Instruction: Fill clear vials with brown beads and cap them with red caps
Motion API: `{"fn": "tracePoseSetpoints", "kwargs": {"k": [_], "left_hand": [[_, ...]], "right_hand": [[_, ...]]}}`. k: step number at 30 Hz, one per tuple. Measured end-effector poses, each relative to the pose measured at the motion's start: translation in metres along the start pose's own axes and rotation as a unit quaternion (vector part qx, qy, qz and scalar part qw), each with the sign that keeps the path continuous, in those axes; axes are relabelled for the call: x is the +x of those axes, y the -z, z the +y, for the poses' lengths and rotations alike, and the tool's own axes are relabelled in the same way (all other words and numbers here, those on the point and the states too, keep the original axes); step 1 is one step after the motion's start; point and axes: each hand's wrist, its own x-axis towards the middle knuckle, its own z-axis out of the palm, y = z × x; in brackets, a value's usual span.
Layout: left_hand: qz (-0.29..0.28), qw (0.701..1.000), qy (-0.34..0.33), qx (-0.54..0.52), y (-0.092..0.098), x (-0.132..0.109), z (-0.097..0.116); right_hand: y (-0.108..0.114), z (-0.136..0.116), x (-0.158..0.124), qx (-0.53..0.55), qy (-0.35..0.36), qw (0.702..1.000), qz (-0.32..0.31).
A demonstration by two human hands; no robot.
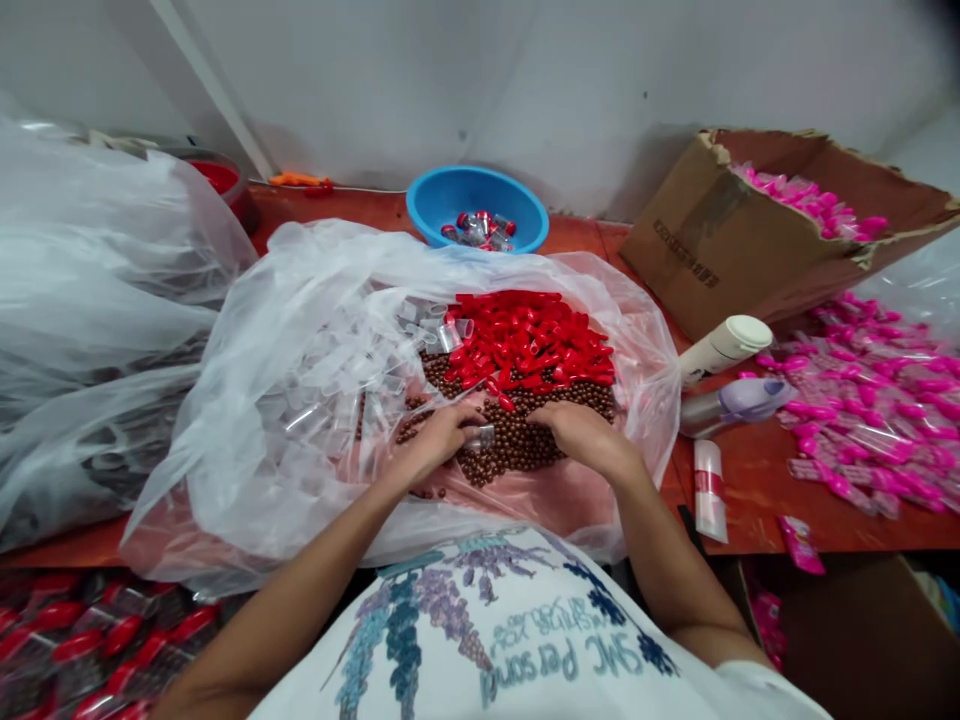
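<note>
My left hand point(442, 435) is closed around a small clear plastic tube point(484, 436), which lies on its side just above the brown beads. My right hand point(581, 432) reaches into the brown beads point(517, 445) with its fingers drawn together; whatever may be between the fingertips is hidden. Just beyond both hands rises a heap of red plastic caps point(536, 335). To the left, many more clear tubes point(330, 380) lie loose. All of this rests on a spread sheet of clear plastic point(300, 260).
A blue basin point(478, 180) with several red-capped tubes stands at the back. On the right are a cardboard box point(697, 240), a cream bottle point(724, 345), a spray bottle point(739, 400), a white-and-red tube point(709, 490) and a pile of pink pieces point(877, 400). Filled plastic bags point(90, 300) crowd the left.
</note>
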Motion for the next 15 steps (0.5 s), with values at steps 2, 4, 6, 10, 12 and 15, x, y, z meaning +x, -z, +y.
{"fn": "tracePoseSetpoints", "kwargs": {"k": [2, 4, 6, 10, 12, 15], "left_hand": [[-0.01, 1.0, -0.008, 0.018, -0.006, 0.004, 0.01], [-0.017, 1.0, -0.009, 0.011, -0.012, 0.007, 0.018], [-0.017, 1.0, -0.004, -0.013, -0.018, 0.01, 0.022], [-0.003, 0.999, 0.014, -0.052, -0.029, 0.014, 0.02], [0.01, 0.997, 0.021, -0.076, -0.033, 0.015, 0.017], [0.027, 0.992, 0.03, -0.121, -0.038, 0.016, 0.013]], "right_hand": [[-0.002, 0.002, 0.003, 0.007, -0.001, 1.0, 0.002], [-0.004, 0.006, 0.004, 0.019, -0.01, 1.0, 0.004], [-0.007, 0.01, 0.003, 0.038, -0.026, 0.999, 0.018], [-0.012, 0.02, 0.004, 0.094, -0.071, 0.989, 0.09], [-0.016, 0.024, 0.005, 0.123, -0.089, 0.98, 0.127], [-0.022, 0.027, 0.007, 0.158, -0.1, 0.968, 0.17]]}}
